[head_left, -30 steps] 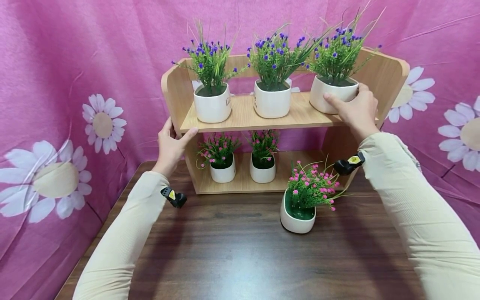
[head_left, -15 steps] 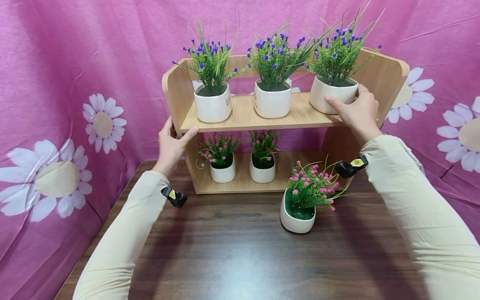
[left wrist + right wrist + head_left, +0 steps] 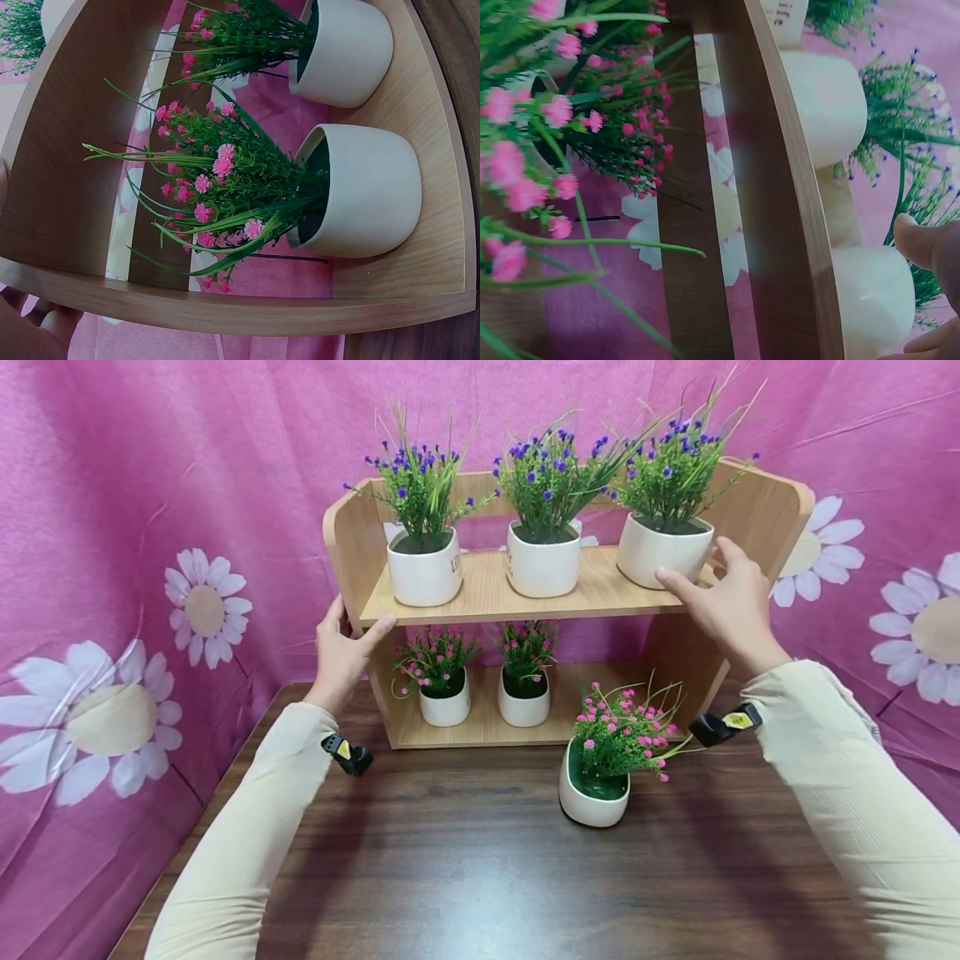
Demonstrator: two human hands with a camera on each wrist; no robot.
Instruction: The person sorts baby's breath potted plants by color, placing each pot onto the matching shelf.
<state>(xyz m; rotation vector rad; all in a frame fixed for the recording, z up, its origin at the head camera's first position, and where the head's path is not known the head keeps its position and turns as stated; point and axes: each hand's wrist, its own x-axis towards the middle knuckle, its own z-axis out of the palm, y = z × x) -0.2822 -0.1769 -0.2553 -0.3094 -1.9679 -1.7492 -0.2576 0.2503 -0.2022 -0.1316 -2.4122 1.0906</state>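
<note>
My left hand (image 3: 341,652) grips the left side panel of a two-tier wooden shelf (image 3: 480,602), thumb at the upper board's front edge and fingers behind the panel. At the upper board's right end stands a white pot with purple flowers (image 3: 663,550). My right hand (image 3: 731,602) is beside that pot with its fingers spread; whether the thumb still touches it I cannot tell. In the right wrist view the thumb (image 3: 919,240) lies close to this pot (image 3: 874,296). Two more purple-flowered pots, a middle one (image 3: 543,560) and a left one (image 3: 426,568), share the upper board.
On the lower board stand two white pots with pink flowers, one left (image 3: 446,700) and one nearer the middle (image 3: 523,697). A third pink-flowered pot (image 3: 595,793) sits on the dark wooden table (image 3: 450,860) in front of the shelf. Pink cloth (image 3: 247,460) hangs behind.
My right hand has loosened from the right purple-flowered pot, its fingers moving away to the right and slightly down. The left hand has stayed on the shelf.
</note>
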